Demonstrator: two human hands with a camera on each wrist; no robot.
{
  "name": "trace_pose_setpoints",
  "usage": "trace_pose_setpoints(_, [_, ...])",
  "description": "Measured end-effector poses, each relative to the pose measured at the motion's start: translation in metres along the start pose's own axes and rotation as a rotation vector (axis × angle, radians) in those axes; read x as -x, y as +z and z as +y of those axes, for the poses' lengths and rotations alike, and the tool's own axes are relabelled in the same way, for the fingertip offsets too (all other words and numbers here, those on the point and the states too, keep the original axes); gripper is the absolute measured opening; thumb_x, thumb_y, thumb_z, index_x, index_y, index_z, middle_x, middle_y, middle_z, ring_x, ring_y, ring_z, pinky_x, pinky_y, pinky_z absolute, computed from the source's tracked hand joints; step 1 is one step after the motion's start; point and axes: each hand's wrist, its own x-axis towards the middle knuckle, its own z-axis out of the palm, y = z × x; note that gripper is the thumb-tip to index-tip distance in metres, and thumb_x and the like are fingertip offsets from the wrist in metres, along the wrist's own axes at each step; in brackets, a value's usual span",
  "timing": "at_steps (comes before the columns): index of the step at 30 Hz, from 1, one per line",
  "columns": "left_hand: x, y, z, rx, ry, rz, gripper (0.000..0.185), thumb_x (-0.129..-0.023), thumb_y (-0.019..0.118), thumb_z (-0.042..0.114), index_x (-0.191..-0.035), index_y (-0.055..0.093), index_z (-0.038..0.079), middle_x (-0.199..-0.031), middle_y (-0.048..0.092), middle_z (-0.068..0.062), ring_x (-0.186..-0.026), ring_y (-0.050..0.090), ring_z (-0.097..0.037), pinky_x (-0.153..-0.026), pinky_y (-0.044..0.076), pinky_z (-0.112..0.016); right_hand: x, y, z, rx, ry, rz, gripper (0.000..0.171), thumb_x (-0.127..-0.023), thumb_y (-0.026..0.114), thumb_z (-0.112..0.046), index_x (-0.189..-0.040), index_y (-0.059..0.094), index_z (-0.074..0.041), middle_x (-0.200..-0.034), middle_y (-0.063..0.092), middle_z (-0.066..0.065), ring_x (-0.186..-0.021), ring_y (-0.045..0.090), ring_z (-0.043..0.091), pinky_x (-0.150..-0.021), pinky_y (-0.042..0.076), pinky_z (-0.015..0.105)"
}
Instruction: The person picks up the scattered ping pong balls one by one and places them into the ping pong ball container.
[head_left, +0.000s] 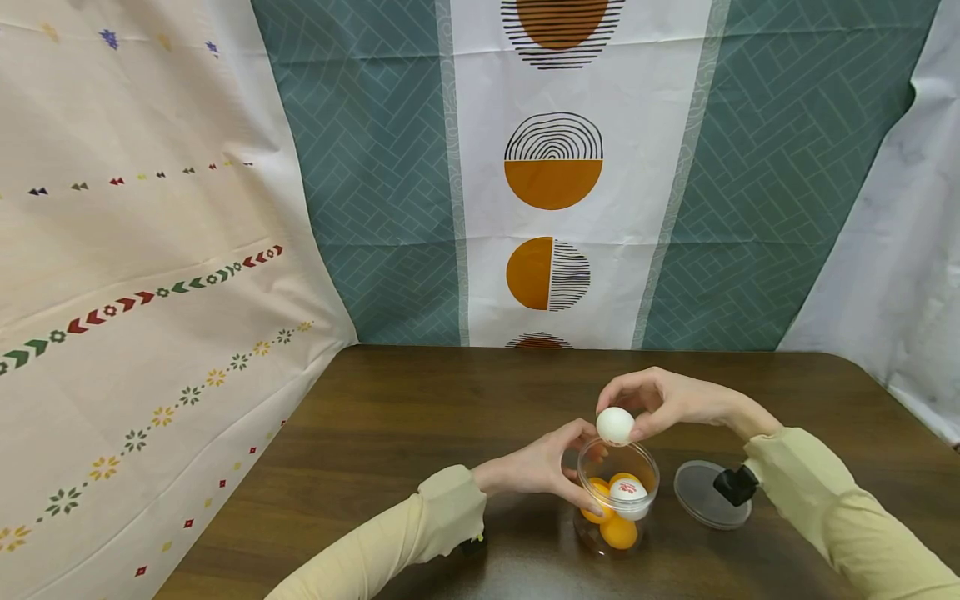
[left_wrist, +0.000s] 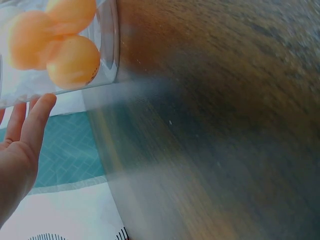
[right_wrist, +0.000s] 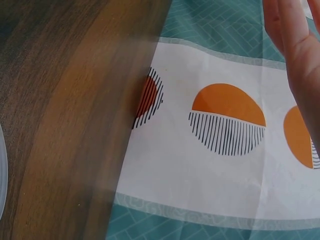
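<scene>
A clear plastic jar (head_left: 652,490) stands on the table, with several orange table tennis balls (head_left: 619,532) and a white ball with red print (head_left: 628,490) inside. My left hand (head_left: 546,463) grips the jar from its left side, thumb in front and fingers behind. Just above the open mouth, my right hand (head_left: 670,402) pinches a white table tennis ball (head_left: 615,426) between thumb and fingers. The left wrist view shows the jar wall (left_wrist: 109,40) with fingers (left_wrist: 36,125) against it. Only part of the right hand (right_wrist: 300,55) appears in the right wrist view; its ball is out of frame there.
A clear round lid (head_left: 707,497) lies flat on the table right of the jar, below the right wrist. The dark wooden table (head_left: 420,400) ends at a patterned cloth (head_left: 551,325) hanging behind it. Another cloth (head_left: 150,350) hangs along the left side.
</scene>
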Motion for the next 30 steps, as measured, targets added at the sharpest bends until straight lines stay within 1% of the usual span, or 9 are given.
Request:
trace_pose_setpoints(3, [0.0002, 0.0002, -0.0001, 0.000, -0.003, -0.001, 0.061, -0.073, 0.074, 0.000, -0.120, 0.039, 0.016, -0.115, 0.045, 0.001, -0.103, 0.046, -0.013, -0.075, 0.047, -0.030, 0.0002, 0.0005, 0.0003, -0.001, 0.005, 0.003, 0.035, -0.082, 0.057, 0.008, -0.115, 0.048, 0.006, -0.104, 0.052, 0.027, -0.092, 0.052, 0.034, -0.072, 0.047, 0.046])
trace_pose_setpoints(7, [0.0004, 0.0003, -0.0007, -0.004, -0.001, -0.003, 0.061, -0.073, 0.074, 0.000, -0.120, 0.039, 0.017, -0.115, 0.045, 0.000, -0.103, 0.046, -0.013, -0.075, 0.047, -0.030, -0.0002, 0.0014, 0.0002, 0.003, -0.014, -0.002, 0.035, -0.081, 0.057, 0.010, -0.116, 0.048, 0.007, -0.105, 0.051, 0.028, -0.092, 0.052, 0.035, -0.071, 0.048, 0.046])
trace_pose_setpoints(11, [-0.0001, 0.0005, -0.0009, -0.001, 0.007, -0.003, 0.062, -0.072, 0.074, 0.000, -0.120, 0.039, 0.016, -0.115, 0.045, -0.001, -0.103, 0.046, -0.014, -0.075, 0.047, -0.030, 0.0000, 0.0014, -0.0009, -0.002, -0.013, -0.008, 0.035, -0.081, 0.058, 0.009, -0.115, 0.048, 0.008, -0.107, 0.050, 0.027, -0.093, 0.051, 0.035, -0.073, 0.047, 0.047])
trace_pose_setpoints(16, [-0.0008, 0.0010, -0.0001, -0.003, 0.006, 0.004, 0.061, -0.071, 0.075, 0.000, -0.118, 0.039, 0.015, -0.114, 0.045, 0.003, -0.105, 0.044, -0.011, -0.076, 0.047, -0.029, 0.0006, -0.0018, -0.0015, -0.002, -0.034, 0.011, 0.039, -0.080, 0.059, 0.012, -0.116, 0.045, 0.011, -0.109, 0.046, 0.030, -0.101, 0.045, 0.043, -0.085, 0.039, 0.051])
trace_pose_setpoints(18, [-0.0009, 0.0011, 0.0002, -0.002, 0.004, 0.007, 0.060, -0.071, 0.075, 0.000, -0.117, 0.040, 0.015, -0.113, 0.044, 0.006, -0.105, 0.044, -0.010, -0.077, 0.046, -0.028, 0.0009, -0.0033, -0.0013, 0.015, -0.032, 0.026, 0.040, -0.079, 0.060, 0.012, -0.116, 0.045, 0.010, -0.110, 0.045, 0.031, -0.103, 0.042, 0.045, -0.089, 0.035, 0.052])
trace_pose_setpoints(21, [-0.0007, 0.0010, 0.0007, -0.001, 0.005, 0.008, 0.060, -0.071, 0.075, 0.000, -0.116, 0.040, 0.014, -0.112, 0.045, 0.006, -0.105, 0.044, -0.010, -0.077, 0.047, -0.028, 0.0014, -0.0048, -0.0011, 0.033, -0.013, 0.046, 0.041, -0.079, 0.060, 0.012, -0.117, 0.046, 0.008, -0.110, 0.046, 0.030, -0.104, 0.041, 0.047, -0.089, 0.035, 0.051])
trace_pose_setpoints(25, [-0.0006, 0.0009, 0.0010, -0.005, 0.005, 0.007, 0.059, -0.071, 0.075, 0.000, -0.117, 0.040, 0.014, -0.111, 0.045, 0.005, -0.104, 0.044, -0.010, -0.076, 0.047, -0.028, 0.0015, -0.0053, -0.0007, 0.034, -0.012, 0.044, 0.040, -0.079, 0.059, 0.012, -0.117, 0.046, 0.008, -0.111, 0.046, 0.031, -0.103, 0.042, 0.050, -0.088, 0.036, 0.051])
trace_pose_setpoints(28, [-0.0006, 0.0008, 0.0009, -0.007, 0.002, 0.005, 0.059, -0.071, 0.075, 0.000, -0.117, 0.040, 0.014, -0.111, 0.045, 0.005, -0.103, 0.044, -0.010, -0.077, 0.047, -0.028, 0.0014, -0.0059, -0.0001, 0.030, -0.031, 0.032, 0.040, -0.080, 0.058, 0.012, -0.117, 0.045, 0.009, -0.111, 0.045, 0.033, -0.101, 0.041, 0.054, -0.088, 0.036, 0.051])
trace_pose_setpoints(30, [-0.0005, 0.0009, 0.0007, -0.006, 0.001, 0.005, 0.059, -0.071, 0.075, 0.000, -0.117, 0.040, 0.015, -0.111, 0.045, 0.005, -0.103, 0.044, -0.010, -0.077, 0.047, -0.028, 0.0012, -0.0058, -0.0001, 0.027, -0.035, 0.029, 0.039, -0.080, 0.058, 0.012, -0.117, 0.045, 0.009, -0.111, 0.046, 0.032, -0.101, 0.041, 0.054, -0.088, 0.036, 0.050])
